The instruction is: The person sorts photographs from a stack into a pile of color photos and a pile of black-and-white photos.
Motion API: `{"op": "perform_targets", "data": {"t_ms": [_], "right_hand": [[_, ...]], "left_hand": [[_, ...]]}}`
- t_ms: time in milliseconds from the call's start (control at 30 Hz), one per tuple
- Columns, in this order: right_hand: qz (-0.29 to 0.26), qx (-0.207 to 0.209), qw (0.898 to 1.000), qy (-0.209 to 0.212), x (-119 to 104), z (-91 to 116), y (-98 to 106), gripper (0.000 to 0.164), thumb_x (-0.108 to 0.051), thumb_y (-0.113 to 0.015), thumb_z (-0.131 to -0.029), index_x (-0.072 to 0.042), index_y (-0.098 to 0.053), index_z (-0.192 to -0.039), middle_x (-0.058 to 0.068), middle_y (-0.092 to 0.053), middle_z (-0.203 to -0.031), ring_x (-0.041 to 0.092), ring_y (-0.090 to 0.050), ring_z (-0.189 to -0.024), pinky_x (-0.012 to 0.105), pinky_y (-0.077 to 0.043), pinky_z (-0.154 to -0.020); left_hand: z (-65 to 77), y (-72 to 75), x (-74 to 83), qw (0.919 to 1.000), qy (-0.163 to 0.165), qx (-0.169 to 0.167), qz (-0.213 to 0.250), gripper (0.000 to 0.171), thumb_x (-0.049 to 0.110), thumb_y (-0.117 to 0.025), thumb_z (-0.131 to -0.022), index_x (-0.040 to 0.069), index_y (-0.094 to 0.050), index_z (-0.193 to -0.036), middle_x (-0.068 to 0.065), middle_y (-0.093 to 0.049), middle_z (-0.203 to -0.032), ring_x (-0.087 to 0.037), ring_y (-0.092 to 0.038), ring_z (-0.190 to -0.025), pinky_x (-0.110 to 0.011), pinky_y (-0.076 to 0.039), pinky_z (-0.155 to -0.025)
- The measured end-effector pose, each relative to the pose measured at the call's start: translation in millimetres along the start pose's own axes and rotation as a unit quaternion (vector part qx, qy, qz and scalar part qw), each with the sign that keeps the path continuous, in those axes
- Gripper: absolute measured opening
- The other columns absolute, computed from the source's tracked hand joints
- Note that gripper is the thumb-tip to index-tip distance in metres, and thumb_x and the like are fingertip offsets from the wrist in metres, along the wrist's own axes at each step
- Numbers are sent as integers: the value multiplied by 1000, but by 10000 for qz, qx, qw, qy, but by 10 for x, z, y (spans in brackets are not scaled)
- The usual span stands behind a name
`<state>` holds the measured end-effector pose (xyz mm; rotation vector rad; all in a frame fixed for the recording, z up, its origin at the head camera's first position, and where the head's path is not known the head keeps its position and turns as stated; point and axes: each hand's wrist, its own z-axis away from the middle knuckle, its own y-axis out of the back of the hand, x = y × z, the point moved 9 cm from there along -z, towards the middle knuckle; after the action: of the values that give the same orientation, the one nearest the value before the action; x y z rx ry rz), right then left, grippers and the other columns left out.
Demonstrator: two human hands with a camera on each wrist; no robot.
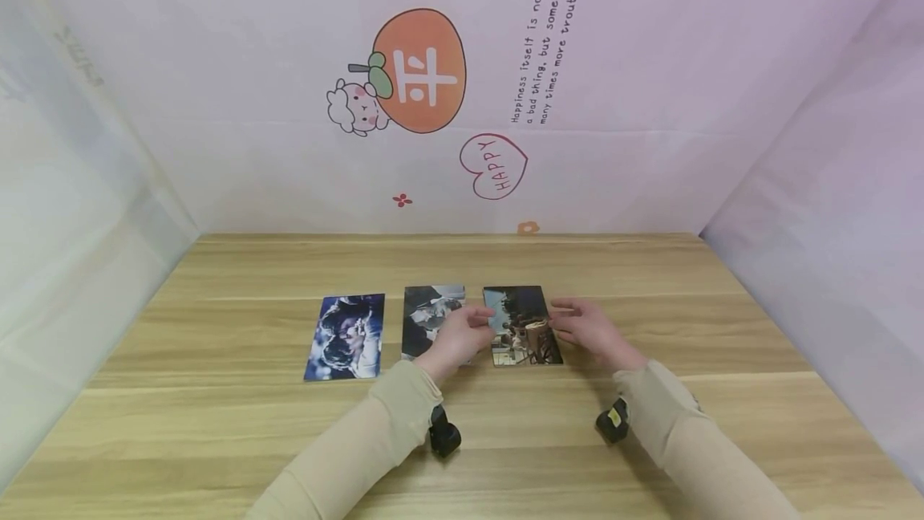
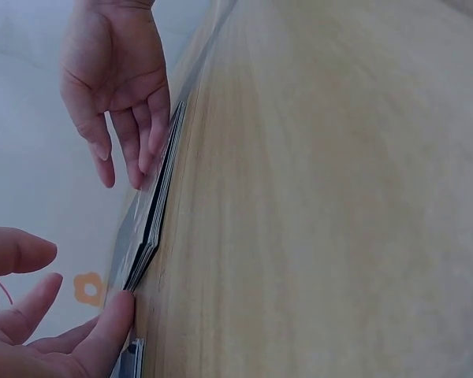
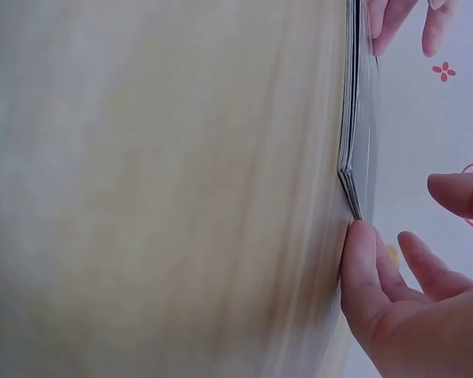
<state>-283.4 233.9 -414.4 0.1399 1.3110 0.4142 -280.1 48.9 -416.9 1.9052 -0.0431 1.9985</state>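
Beige sleeves [image 1: 332, 456] stretch over the counter [image 1: 527, 464] to your left hand [image 1: 458, 337] and right hand [image 1: 588, 329], both with fingers loosely spread. Between them lies the rightmost photo stack [image 1: 523, 327], your fingertips apparently touching its opposite edges, though contact is hard to confirm. Your left hand partly hides the middle photo [image 1: 421, 326].

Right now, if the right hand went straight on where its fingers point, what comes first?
The right hand would likely meet the rectangular stack of dark-printed photo cards; whether they touch is hard to tell.
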Motion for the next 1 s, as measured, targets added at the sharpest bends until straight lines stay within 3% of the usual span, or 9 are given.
{"op": "perform_targets", "data": {"t_ms": [400, 867, 1000], "right_hand": [[-81, 158, 9998, 14, -9, -10, 22, 50, -1, -44, -96, 14, -27, -140, 36, -39, -137, 44, -43, -127, 42, -42, -105], [-182, 290, 9994, -107, 13, -11, 49, 51, -5, -46, -96, 11, -30, -141, 33, -39, -140, 40, -45, -127, 39, -43, -105], [-202, 330, 9992, -94, -6, 8, 53, 51, -6, -47, -96, 10, -30, -141, 33, -39, -139, 40, -45, -127, 39, -42, -105]], "left_hand": [[5, -13, 5, 10000, 13, -1, 72, 39, 1, -57, -84, -3, -58, -123, -25, -54, -128, -37, -54, -117, -41, -52, -90], [7, -7, 15, 10000, 10, -50, 78, 39, 2, -55, -84, -2, -57, -123, -26, -53, -129, -35, -56, -113, -34, -53, -79], [18, 9, 22, 10000, 20, 8, 68, 41, 1, -55, -85, -1, -56, -125, -24, -54, -129, -35, -56, -114, -35, -54, -82]]}}
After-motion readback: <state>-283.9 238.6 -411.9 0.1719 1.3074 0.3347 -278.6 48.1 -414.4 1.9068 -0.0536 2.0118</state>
